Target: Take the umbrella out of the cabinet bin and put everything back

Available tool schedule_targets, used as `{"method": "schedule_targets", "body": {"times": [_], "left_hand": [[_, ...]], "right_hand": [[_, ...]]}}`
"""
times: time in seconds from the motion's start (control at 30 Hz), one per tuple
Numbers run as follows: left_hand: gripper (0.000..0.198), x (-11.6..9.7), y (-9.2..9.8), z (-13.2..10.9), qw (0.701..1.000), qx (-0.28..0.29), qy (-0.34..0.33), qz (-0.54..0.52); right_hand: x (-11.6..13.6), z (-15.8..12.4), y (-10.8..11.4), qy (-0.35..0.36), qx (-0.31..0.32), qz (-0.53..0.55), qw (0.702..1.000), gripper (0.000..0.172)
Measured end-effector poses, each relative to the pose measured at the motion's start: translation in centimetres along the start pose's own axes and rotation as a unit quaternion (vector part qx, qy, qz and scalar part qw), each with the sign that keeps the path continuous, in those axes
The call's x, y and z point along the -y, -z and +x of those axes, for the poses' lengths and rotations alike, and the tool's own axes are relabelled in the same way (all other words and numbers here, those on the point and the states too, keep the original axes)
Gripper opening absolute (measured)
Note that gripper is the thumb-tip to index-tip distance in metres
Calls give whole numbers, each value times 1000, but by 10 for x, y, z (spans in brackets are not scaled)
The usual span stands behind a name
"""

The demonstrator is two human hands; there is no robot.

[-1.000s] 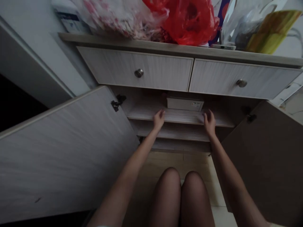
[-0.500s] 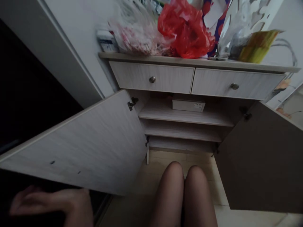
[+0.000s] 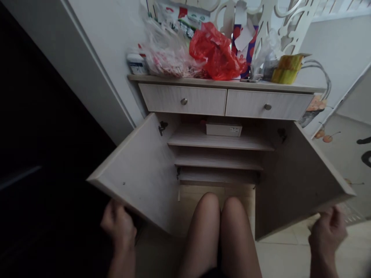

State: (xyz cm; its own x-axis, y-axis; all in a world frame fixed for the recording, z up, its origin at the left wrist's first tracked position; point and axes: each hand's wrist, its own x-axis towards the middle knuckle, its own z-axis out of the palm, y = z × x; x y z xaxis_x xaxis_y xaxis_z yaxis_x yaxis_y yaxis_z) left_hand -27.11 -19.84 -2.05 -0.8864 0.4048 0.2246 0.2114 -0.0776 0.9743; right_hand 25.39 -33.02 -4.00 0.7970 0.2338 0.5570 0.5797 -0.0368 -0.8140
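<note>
A pale wood-grain cabinet (image 3: pixel 176 85) has both doors partly swung out. My left hand (image 3: pixel 119 224) is at the lower outer edge of the left door (image 3: pixel 139 173), its fingers bent and partly hidden behind it. At the lower outer corner of the right door (image 3: pixel 298 181) is my right hand (image 3: pixel 329 229), fingers curled; what they grip is too dim to make out. Inside, a white box (image 3: pixel 223 129) rests on the top shelf (image 3: pixel 194 139). The shelf below it (image 3: pixel 217 160) shows nothing on it.
On the cabinet top lie a red plastic bag (image 3: pixel 216 54), a clear bag (image 3: pixel 171 58), a white container (image 3: pixel 137 64) and a yellow package (image 3: pixel 287 69). My knees (image 3: pixel 220 208) are close in front, between the doors. A wall (image 3: pixel 95 65) stands at left.
Both doors have swung inward, narrowing the opening. My left hand has moved right and up to the left door's edge. My right hand has come into view at the right door.
</note>
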Motion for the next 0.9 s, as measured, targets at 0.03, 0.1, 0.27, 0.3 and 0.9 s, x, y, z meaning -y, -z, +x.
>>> {"method": "schedule_targets", "body": {"times": [0.03, 0.1, 0.27, 0.3, 0.9], "left_hand": [[27, 6, -2, -6, 1000, 18, -15, 3], [39, 15, -9, -17, 996, 67, -60, 13], [40, 17, -38, -50, 971, 187, -149, 1], [39, 14, -47, -58, 965, 208, -158, -11], [8, -35, -217, -131, 871, 422, -253, 4]], "right_hand": [[5, -6, -7, -13, -4, 4, 1000, 62], [19, -19, -17, -24, 19, 11, 999, 62], [53, -39, -51, 11, 122, 49, 991, 48], [56, -41, -60, 19, 135, 63, 989, 45], [129, -46, -234, 62, 241, 52, 967, 44]]}}
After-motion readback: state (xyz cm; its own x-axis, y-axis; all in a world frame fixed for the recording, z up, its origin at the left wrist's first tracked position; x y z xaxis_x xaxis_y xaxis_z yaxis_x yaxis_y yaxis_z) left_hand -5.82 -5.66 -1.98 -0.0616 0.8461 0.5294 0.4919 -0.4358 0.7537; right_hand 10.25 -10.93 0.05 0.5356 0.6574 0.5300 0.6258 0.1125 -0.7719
